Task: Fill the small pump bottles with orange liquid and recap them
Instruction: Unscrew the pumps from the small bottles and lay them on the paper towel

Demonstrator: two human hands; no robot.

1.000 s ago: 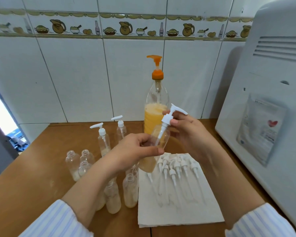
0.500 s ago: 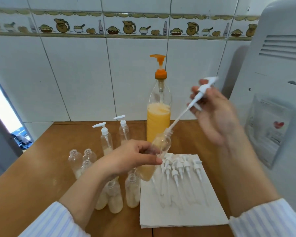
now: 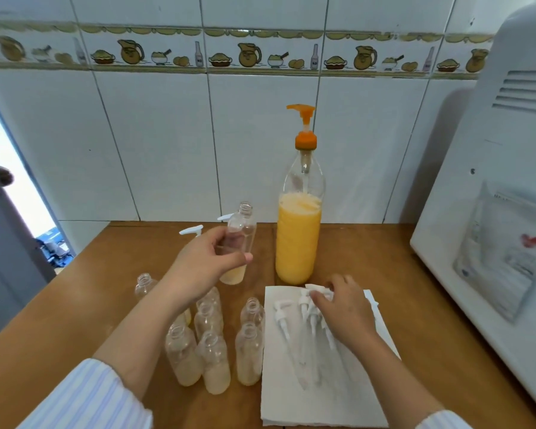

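My left hand [image 3: 201, 267] grips a small clear bottle [image 3: 243, 224], upright and uncapped, with a little pale liquid at its bottom. It is just left of the large bottle of orange liquid [image 3: 296, 243], which has an orange pump top [image 3: 304, 125]. My right hand [image 3: 344, 311] is down on the paper towel [image 3: 291, 397], its fingertips pinching a white pump cap [image 3: 317, 291] among several other pump caps [image 3: 282, 314]. Several open small bottles [image 3: 248, 357] with pale liquid stand below my left hand. Two capped small bottles are mostly hidden behind it; their pump heads [image 3: 192, 231] show.
A wooden table [image 3: 75, 305] carries everything, against a tiled wall. A large white appliance [image 3: 492, 212] fills the right side, with a plastic pouch [image 3: 508, 258] on its front. An empty small bottle [image 3: 144, 284] stands apart at the left.
My right hand pulled the pump cap out of the small bottle and brought it down onto the paper towel. My left hand turned the bottle upright and raised it.
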